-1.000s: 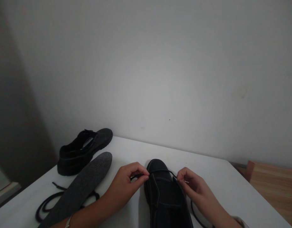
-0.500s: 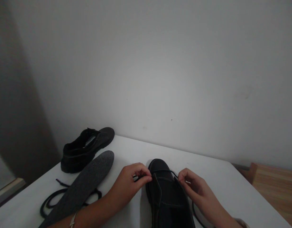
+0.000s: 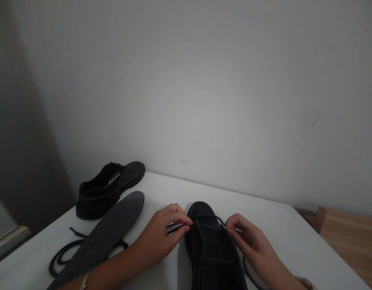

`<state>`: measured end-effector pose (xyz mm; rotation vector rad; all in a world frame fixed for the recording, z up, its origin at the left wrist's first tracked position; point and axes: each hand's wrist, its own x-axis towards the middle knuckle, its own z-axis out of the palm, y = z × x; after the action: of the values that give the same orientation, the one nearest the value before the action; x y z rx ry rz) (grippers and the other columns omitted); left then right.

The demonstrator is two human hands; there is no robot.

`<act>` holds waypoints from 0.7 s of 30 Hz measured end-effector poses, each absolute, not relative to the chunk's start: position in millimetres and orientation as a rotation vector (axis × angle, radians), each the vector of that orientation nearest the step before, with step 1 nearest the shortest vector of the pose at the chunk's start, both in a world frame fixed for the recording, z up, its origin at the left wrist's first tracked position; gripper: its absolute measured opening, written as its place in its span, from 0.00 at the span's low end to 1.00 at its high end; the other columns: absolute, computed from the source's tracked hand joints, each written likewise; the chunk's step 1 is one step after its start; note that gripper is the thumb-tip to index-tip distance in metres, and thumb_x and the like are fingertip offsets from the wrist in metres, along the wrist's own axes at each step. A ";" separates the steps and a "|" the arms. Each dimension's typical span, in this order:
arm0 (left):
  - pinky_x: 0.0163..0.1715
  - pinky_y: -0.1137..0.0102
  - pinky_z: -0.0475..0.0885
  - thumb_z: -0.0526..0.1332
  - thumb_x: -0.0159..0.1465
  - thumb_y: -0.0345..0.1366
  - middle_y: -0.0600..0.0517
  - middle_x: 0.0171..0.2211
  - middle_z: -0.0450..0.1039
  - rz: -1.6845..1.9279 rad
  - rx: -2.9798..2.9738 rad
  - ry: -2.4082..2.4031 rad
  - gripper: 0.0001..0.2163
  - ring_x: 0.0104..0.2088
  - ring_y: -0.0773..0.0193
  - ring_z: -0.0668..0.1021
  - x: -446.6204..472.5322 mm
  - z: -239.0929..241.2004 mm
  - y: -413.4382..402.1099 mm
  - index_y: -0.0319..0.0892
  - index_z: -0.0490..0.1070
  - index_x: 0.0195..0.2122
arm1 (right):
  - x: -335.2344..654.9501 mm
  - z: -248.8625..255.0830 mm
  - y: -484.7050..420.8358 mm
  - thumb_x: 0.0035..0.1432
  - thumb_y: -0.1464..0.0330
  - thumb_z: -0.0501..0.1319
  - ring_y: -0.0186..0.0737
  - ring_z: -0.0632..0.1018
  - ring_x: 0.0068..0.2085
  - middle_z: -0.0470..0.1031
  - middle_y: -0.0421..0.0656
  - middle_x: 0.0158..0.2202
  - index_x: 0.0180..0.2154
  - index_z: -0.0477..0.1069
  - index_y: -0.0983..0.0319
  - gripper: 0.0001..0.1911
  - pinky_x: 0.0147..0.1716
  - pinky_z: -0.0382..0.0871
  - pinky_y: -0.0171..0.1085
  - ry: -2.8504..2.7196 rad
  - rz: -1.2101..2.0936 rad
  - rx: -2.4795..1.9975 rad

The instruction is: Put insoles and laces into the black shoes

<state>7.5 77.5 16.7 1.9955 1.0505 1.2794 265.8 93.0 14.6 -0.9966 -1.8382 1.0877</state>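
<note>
A black shoe (image 3: pixel 211 249) lies on the white table (image 3: pixel 282 233) in front of me, toe pointing away. My left hand (image 3: pixel 163 235) is closed in a pinch on the black shoelace (image 3: pixel 206 218) at the shoe's left side. At the right side my right hand (image 3: pixel 248 237) pinches the same lace. The lace runs across the shoe between the two hands, and another length of it trails down by my right wrist.
A second black shoe (image 3: pixel 109 189) sits at the table's far left corner. A grey insole (image 3: pixel 105 235) lies beside it, over a loose black lace (image 3: pixel 63 253). A plain wall rises behind the table. Wooden flooring (image 3: pixel 349 237) shows at the right.
Both hands stay pinched on the lace at the shoe's front; the left fingers have shifted slightly along it. The view has drifted a little.
</note>
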 end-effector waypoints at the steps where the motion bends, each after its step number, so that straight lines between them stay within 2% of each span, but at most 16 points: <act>1: 0.37 0.68 0.69 0.61 0.61 0.29 0.49 0.32 0.75 1.272 1.999 1.060 0.07 0.35 0.61 0.77 7.8 17.5 77.1 0.41 0.79 0.35 | 265.0 14.7 92.4 0.65 0.51 0.56 0.37 0.67 0.32 0.65 0.38 0.30 0.34 0.65 0.59 0.18 0.30 0.61 0.36 -1.828 1.094 -0.988; 10: 0.35 0.69 0.68 0.63 0.59 0.26 0.50 0.30 0.74 1.207 2.027 1.162 0.04 0.33 0.62 0.75 10.7 17.3 78.1 0.39 0.77 0.33 | 261.6 13.5 92.1 0.65 0.56 0.57 0.41 0.71 0.36 0.69 0.41 0.33 0.35 0.68 0.59 0.13 0.35 0.65 0.38 -1.825 1.033 -1.004; 17: 0.35 0.69 0.68 0.66 0.58 0.27 0.50 0.29 0.76 1.207 2.004 1.205 0.03 0.32 0.61 0.75 9.3 16.4 81.0 0.40 0.78 0.31 | 267.9 19.0 98.8 0.59 0.61 0.61 0.41 0.72 0.33 0.71 0.40 0.29 0.30 0.72 0.59 0.09 0.34 0.64 0.39 -1.909 0.725 -1.100; 21: 0.34 0.69 0.69 0.65 0.59 0.29 0.48 0.30 0.77 1.249 2.014 1.136 0.04 0.33 0.60 0.76 8.0 16.9 81.8 0.41 0.80 0.32 | 269.1 23.5 96.9 0.59 0.60 0.61 0.42 0.74 0.33 0.74 0.40 0.29 0.30 0.75 0.58 0.10 0.34 0.66 0.39 -1.925 0.764 -1.135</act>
<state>8.0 81.8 16.9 2.0144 1.1360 1.2491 269.1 96.9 23.5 -1.1354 -1.9245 0.7645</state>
